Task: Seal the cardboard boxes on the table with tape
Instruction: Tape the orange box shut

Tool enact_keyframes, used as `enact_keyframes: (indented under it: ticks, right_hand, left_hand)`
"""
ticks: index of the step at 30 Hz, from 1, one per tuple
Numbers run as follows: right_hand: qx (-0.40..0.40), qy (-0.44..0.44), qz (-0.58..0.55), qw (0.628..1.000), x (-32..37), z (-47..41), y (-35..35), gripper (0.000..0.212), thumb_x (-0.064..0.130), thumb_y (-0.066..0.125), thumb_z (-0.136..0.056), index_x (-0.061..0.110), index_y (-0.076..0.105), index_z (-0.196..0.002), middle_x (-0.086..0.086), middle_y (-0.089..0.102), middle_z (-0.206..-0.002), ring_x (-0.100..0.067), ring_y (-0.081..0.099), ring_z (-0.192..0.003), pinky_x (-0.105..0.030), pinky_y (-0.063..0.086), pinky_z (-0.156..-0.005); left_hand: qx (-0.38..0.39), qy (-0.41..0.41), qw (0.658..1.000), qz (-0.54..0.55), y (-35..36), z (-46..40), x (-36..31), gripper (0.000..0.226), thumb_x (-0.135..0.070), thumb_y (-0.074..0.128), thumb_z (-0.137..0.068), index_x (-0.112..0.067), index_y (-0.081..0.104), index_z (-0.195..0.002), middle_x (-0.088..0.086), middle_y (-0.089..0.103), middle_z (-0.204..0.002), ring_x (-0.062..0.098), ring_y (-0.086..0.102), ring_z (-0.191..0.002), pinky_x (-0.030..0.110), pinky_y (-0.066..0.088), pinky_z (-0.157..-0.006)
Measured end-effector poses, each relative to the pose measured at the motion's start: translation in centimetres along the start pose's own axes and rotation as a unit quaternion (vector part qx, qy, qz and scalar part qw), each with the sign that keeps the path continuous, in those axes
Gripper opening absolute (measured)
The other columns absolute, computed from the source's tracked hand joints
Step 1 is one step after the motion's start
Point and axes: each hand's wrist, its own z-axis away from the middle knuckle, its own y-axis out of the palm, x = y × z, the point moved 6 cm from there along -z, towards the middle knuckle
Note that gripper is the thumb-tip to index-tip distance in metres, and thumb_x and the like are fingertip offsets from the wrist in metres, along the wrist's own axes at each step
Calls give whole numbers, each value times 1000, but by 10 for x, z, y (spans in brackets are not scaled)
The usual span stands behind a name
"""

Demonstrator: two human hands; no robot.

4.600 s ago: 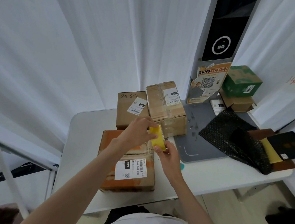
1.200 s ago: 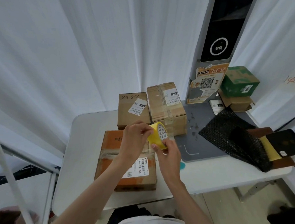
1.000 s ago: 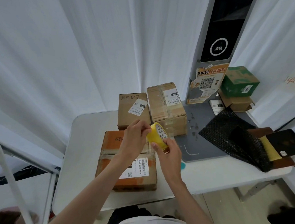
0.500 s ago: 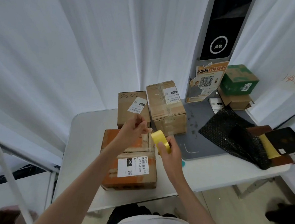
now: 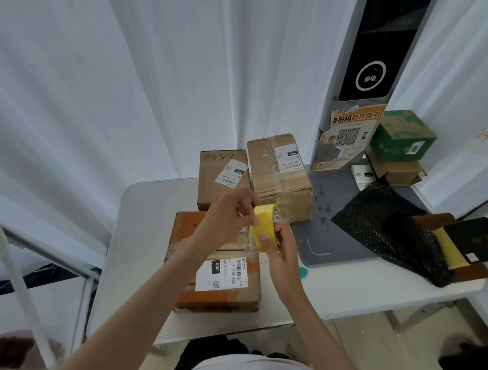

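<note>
Table (image 5: 144, 235), white, is seen from above with three cardboard boxes at its middle. Nearest and largest is the orange-sided box (image 5: 217, 274) with a white shipping label; behind it stand a plain brown box (image 5: 222, 177) and, touching it on the right, a ribbed brown box (image 5: 279, 173) already wrapped in clear tape. A grey pad (image 5: 331, 222) and black bubble wrap (image 5: 386, 227) lie to the right (not part of the job).

Roll of yellow tape (image 5: 265, 228) is held in the air above the orange-sided box, just clear of its top. It is gripped by the right hand (image 5: 284, 253), fingers curled round its rim. The left hand (image 5: 228, 216) is pinched at the roll's outer face, apparently picking at the loose end; whether any tape is actually caught cannot be told.

Likely step: freeing the tape end; no yellow strip is laid on any box yet.

Risks, as judged: the end could slip back and re-stick if the pinch is weak; the strip could fold onto itself if pulled slack; the box, held by nothing, could be shifted when tape is pressed down.
</note>
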Motion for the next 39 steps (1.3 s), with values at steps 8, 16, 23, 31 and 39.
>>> enact_keyframes:
  ticks: [8, 16, 23, 31, 39]
  right_hand:
    - [119, -8, 27, 992, 9, 0, 17, 19, 24, 58, -101, 32, 47, -115, 2, 62, -111, -16, 64, -106, -34, 56, -90]
    - [195, -30, 113, 974, 22, 4, 34, 39, 15, 55, -101, 51, 41, -96, 30, 52, -97, -6, 58, -99, -22, 47, -77]
    - [183, -42, 124, 974, 24, 1, 31, 35, 12, 58, -100, 44, 42, -101, 28, 55, -99, -1, 58, -96, -16, 48, -75]
    - [166, -46, 119, 978, 29, -2, 28, 46, 13, 58, -101, 56, 43, -99, 22, 60, -106, -14, 65, -107, -33, 59, -79]
    - [154, -49, 121, 979, 22, -6, 26, 27, 13, 58, -101, 36, 46, -109, 14, 62, -110, -14, 65, -106, -35, 59, -82]
  left_hand:
    - [155, -72, 984, 41, -7, -12, 18, 30, -33, 50, -106, -19, 70, -123, 3, 71, -108, 17, 64, -93, 34, 49, -89]
    - [201, -170, 964, -50, -4, -37, 39, 42, -34, 43, -108, -2, 66, -93, 24, 62, -94, 25, 55, -78, 35, 46, -73]
    - [111, -108, 984, -83, -14, -50, 38, 40, -32, 60, -99, -12, 71, -66, 24, 67, -77, 22, 52, -63, 35, 42, -64]
    - [-18, -80, 992, -100, -18, -52, 39, 45, -33, 63, -91, 7, 69, -71, 14, 62, -65, 18, 54, -58, 29, 43, -54]
    - [-117, 6, 979, -167, -23, -40, 16, 47, -31, 65, -95, -5, 68, -56, 10, 68, -65, 27, 65, -62, 34, 48, -52]
